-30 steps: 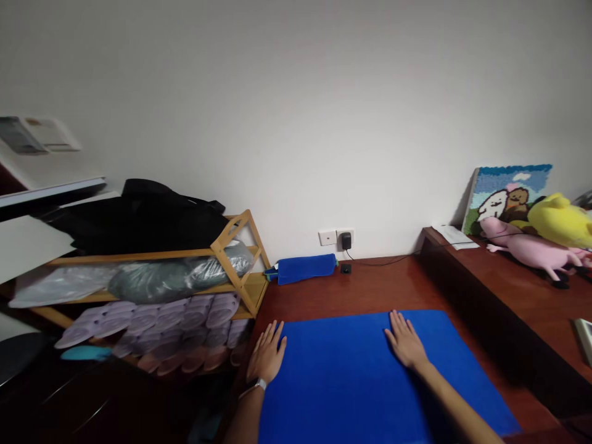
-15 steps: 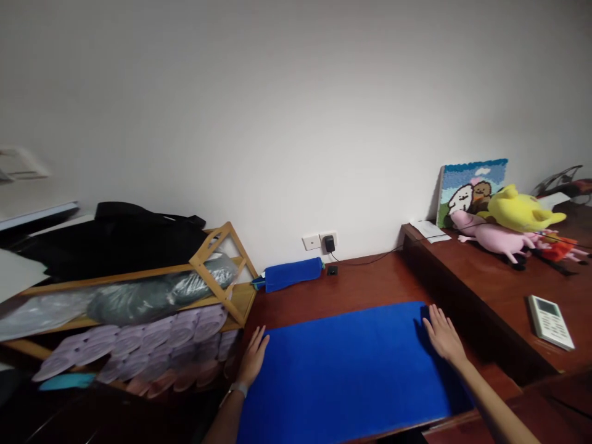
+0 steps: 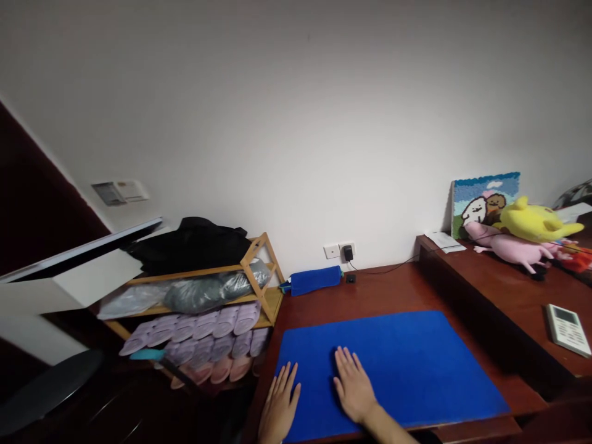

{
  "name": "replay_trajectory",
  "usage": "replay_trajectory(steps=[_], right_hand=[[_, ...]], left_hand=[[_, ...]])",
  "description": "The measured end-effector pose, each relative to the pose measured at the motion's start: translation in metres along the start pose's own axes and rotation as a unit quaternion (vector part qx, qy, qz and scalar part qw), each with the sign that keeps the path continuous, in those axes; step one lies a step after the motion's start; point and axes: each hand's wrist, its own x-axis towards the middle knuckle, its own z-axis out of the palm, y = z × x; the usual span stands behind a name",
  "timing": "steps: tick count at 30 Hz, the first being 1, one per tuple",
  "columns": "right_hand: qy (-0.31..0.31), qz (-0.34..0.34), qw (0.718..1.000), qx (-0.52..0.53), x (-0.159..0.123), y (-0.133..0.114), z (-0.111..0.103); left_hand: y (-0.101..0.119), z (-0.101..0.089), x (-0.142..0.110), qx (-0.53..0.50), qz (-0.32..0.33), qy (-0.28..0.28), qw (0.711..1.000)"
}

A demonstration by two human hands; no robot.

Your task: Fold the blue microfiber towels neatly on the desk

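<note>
A rectangular blue cloth [image 3: 407, 364] lies spread flat on the reddish-brown wooden table [image 3: 393, 290]. My left hand [image 3: 280, 398] rests at the cloth's left edge, palm down with its fingers stretched out. On the cloth, left of its middle, is my right hand [image 3: 355, 385], also palm down with the fingers extended. Neither hand holds anything. Against the wall, a folded blue cloth [image 3: 316, 281] lies at the back of the table.
A wooden rack [image 3: 261, 277] with lilac slippers [image 3: 226, 319] and a black bag [image 3: 194, 243] stands left. Plush toys [image 3: 513, 246], a dog picture [image 3: 483, 200] and a white remote [image 3: 568, 330] sit on the raised right surface. A black plug [image 3: 348, 253] with a cord is in the wall.
My right hand has moved left from the cloth's right edge to left of its middle. My left hand has come nearer along the left edge. The view has turned left.
</note>
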Motion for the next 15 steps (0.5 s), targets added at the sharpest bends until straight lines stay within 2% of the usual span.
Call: replay_trajectory(steps=[3, 7, 10, 15], right_hand=[[-0.04, -0.005, 0.999, 0.016, 0.027, -0.02, 0.02], [-0.068, 0.029, 0.997, 0.003, 0.032, -0.006, 0.026], [-0.065, 0.05, 0.997, -0.009, 0.014, 0.021, 0.013], [-0.041, 0.135, 0.988, -0.061, -0.028, 0.081, -0.03]], left_hand=[[0.001, -0.003, 0.003, 0.012, -0.001, -0.011, 1.0], [0.003, -0.005, 0.007, 0.012, 0.001, -0.01, 1.0], [0.005, -0.006, 0.008, 0.012, 0.002, -0.008, 1.0], [0.005, -0.005, 0.01, 0.008, -0.001, -0.007, 1.0]])
